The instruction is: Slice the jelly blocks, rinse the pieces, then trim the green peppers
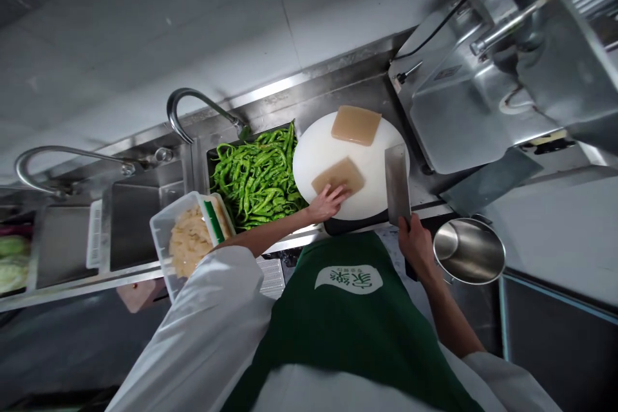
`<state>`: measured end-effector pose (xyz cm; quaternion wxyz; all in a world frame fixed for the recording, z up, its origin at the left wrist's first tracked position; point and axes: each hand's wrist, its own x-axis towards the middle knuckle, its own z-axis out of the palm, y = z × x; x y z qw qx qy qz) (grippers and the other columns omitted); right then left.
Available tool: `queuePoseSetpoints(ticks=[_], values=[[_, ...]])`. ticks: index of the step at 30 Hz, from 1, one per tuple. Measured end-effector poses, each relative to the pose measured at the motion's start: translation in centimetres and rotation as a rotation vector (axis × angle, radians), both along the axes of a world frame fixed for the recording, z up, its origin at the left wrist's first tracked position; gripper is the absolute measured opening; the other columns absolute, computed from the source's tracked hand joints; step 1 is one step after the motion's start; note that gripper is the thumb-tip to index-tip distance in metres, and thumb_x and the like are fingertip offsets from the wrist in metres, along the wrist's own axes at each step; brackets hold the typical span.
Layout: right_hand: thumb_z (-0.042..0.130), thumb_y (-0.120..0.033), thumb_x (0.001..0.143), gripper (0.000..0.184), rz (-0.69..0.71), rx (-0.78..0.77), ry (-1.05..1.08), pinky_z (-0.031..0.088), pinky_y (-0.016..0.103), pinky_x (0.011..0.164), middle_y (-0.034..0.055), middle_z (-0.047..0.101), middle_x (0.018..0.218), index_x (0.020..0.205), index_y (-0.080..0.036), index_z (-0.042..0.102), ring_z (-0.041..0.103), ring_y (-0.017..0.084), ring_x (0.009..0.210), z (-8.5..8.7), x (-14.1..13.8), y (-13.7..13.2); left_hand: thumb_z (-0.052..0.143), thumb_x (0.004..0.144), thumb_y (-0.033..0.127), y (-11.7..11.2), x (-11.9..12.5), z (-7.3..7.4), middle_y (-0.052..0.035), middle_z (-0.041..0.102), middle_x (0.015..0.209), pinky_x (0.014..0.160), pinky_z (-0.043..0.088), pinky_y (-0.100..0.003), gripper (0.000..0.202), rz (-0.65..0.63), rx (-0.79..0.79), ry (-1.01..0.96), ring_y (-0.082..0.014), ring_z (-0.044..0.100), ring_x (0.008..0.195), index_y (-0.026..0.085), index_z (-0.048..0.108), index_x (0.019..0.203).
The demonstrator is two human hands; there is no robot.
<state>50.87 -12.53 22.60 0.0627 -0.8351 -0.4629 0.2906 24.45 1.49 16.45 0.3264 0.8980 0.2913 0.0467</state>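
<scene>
A round white cutting board (pixel 309 154) bears two flat, tan, jelly-like slabs. The nearer slab (pixel 345 170) lies under the fingers of my left hand (pixel 328 203), which are spread over its front edge. Farther back, the other slab (pixel 356 125) rests untouched by either hand. My right hand (pixel 416 244) is wrapped round the handle of a cleaver (pixel 398 183). Its broad blade points away from me over the board's right edge; I cannot tell whether it touches the board.
Left of the board, green chili peppers (pixel 258 174) fill a sink. A plastic tub (pixel 176 225) of pale pieces stands at the counter's front. Two curved faucets (pixel 181 100) rise behind the sinks. At the right are a steel pot (pixel 468 251) and a metal machine (pixel 463 116).
</scene>
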Motion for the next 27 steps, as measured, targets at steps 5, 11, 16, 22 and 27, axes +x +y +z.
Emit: queuePoseSetpoints(ticks=[5, 11, 16, 22, 27], values=[[0.044, -0.032, 0.109, 0.027, 0.017, 0.016, 0.031, 0.024, 0.031, 0.064, 0.0073, 0.064, 0.076, 0.114, -0.013, 0.061, 0.050, 0.018, 0.063, 0.0, 1.5, 0.3, 0.046, 0.099, 0.007, 0.2, 0.4, 0.2, -0.0100, 0.055, 0.157, 0.127, 0.031, -0.062, 0.042, -0.222, 0.274, 0.317, -0.0326, 0.041, 0.153, 0.020, 0.075, 0.126], [0.044, -0.031, 0.109, 0.027, 0.105, 0.016, 0.011, 0.026, 0.031, 0.065, 0.0088, 0.066, 0.076, 0.115, -0.011, 0.062, 0.053, 0.019, 0.064, -0.6, 3.1, 0.9, 0.055, 0.094, 0.007, -1.8, -3.5, -0.3, -0.0138, 0.062, 0.145, 0.121, 0.038, -0.058, 0.032, -0.033, 0.389, 0.238, -0.0330, 0.044, 0.147, 0.020, 0.073, 0.118], [0.041, -0.030, 0.110, 0.033, 0.196, -0.019, -0.066, 0.027, 0.031, 0.066, 0.0136, 0.071, 0.085, 0.124, -0.009, 0.061, 0.057, 0.020, 0.067, -1.5, 4.2, 1.1, 0.054, 0.100, 0.019, -5.3, -13.1, 0.6, -0.0124, 0.065, 0.119, 0.109, 0.048, -0.051, 0.014, 0.564, 0.395, 0.123, -0.0290, 0.056, 0.124, 0.020, 0.067, 0.105], [0.042, -0.030, 0.110, 0.032, 0.380, -0.065, -0.096, 0.029, 0.030, 0.066, 0.0139, 0.072, 0.088, 0.120, -0.009, 0.063, 0.059, 0.020, 0.068, -2.9, 5.8, 1.5, 0.049, 0.097, 0.013, -7.5, -19.7, 0.9, -0.0118, 0.068, 0.106, 0.098, 0.056, -0.038, 0.024, 1.048, 0.178, 0.443, -0.0241, 0.065, 0.105, 0.017, 0.072, 0.100], [0.040, -0.033, 0.109, 0.033, 0.439, -0.124, -0.129, 0.030, 0.029, 0.065, 0.0114, 0.069, 0.079, 0.118, -0.010, 0.063, 0.059, 0.022, 0.068, -3.7, 6.1, 2.0, 0.052, 0.092, 0.006, -7.3, -19.7, 0.4, -0.0143, 0.075, 0.111, 0.099, 0.055, -0.036, 0.036, 1.115, -0.083, 0.698, -0.0256, 0.070, 0.108, 0.015, 0.077, 0.116]])
